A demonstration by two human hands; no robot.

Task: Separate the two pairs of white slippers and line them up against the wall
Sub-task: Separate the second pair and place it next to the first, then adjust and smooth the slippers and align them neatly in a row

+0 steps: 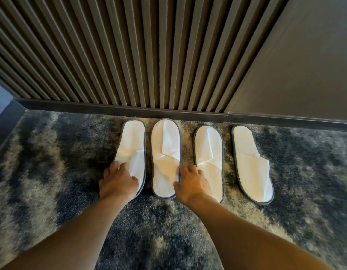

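Observation:
Several white slippers with grey edging lie side by side on the carpet, far ends toward the wall's dark baseboard (129, 109). My left hand (118, 182) rests over the near end of the leftmost slipper (132, 141), fingers on its left edge and thumb on top. My right hand (192, 185) sits between the second slipper (165, 145) and the third slipper (208, 151), thumb and forefinger on the second slipper's right edge, and it covers part of the third. The rightmost slipper (250, 164) lies apart, angled slightly, untouched.
A ribbed, slatted wall panel (129, 55) rises behind the slippers, with a plain dark panel (305, 65) to its right. The mottled grey-blue carpet (52, 162) stretches to both sides. A dark edge runs along the far left.

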